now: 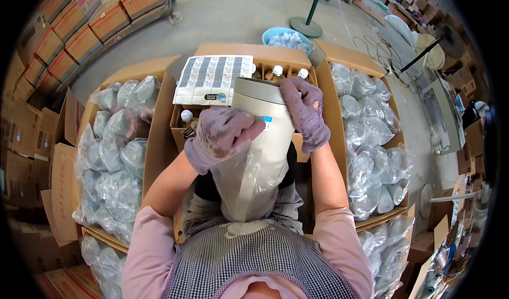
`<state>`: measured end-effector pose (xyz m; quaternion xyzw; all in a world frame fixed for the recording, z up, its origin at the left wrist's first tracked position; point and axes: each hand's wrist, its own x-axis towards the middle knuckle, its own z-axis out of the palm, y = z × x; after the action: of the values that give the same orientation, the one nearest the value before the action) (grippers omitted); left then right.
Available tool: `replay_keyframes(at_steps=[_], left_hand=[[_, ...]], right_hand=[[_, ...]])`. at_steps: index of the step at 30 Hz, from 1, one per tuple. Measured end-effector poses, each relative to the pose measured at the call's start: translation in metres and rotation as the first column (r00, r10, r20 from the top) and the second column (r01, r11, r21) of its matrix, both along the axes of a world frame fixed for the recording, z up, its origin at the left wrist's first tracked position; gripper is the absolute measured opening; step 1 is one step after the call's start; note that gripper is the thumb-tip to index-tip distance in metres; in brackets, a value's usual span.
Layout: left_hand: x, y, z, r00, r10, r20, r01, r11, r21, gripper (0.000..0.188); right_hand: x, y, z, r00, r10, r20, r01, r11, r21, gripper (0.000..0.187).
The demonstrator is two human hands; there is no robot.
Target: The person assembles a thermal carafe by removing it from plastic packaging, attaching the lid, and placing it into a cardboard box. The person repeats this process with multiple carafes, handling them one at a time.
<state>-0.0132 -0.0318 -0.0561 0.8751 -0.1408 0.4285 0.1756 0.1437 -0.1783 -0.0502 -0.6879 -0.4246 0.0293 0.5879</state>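
A whitish, cylinder-shaped container (273,108) with a grey rim stands tilted between my legs, its lower part in clear plastic. My right hand (303,110), in a purple glove, is closed on its upper right side near the rim. My left hand (225,134), gloved the same way, has its fingers drawn together against the container's front. At its fingertips a small blue-and-white sticker (266,123) lies against the container; whether it is stuck down I cannot tell. Just beyond, printed label sheets (212,76) rest on an open carton (252,50).
White-capped bottles (277,72) stand in the carton's dividers. Cartons of plastic-bagged items flank me, on the left (114,140) and right (366,134). Farther off are a blue basin (286,38), stacked boxes (106,18), a pole base (306,27) and loose cables (379,49).
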Motion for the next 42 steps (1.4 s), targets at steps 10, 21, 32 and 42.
replay_keyframes(at_steps=[10, 21, 32, 42], left_hand=[[-0.003, 0.002, -0.005, 0.998, -0.029, 0.05, 0.031, 0.999, -0.031, 0.026], [-0.007, 0.002, 0.018, 0.936, -0.092, -0.339, -0.049, 0.921, -0.387, 0.021], [0.0, 0.002, 0.028, 0.821, -0.229, -0.522, -0.193, 0.749, -0.633, 0.019], [0.0, 0.01, 0.059, 0.863, -0.221, -0.455, -0.252, 0.591, -0.766, 0.018]], right_hand=[[0.006, 0.003, -0.006, 0.976, 0.028, 0.215, -0.034, 0.999, 0.028, 0.019], [0.005, 0.006, -0.008, 0.939, 0.027, 0.342, -0.033, 0.999, 0.014, 0.018], [0.001, 0.01, -0.006, 0.992, -0.028, 0.124, 0.03, 0.999, -0.015, 0.018], [0.008, 0.0, -0.011, 0.981, -0.044, 0.189, 0.048, 0.999, -0.013, 0.024]])
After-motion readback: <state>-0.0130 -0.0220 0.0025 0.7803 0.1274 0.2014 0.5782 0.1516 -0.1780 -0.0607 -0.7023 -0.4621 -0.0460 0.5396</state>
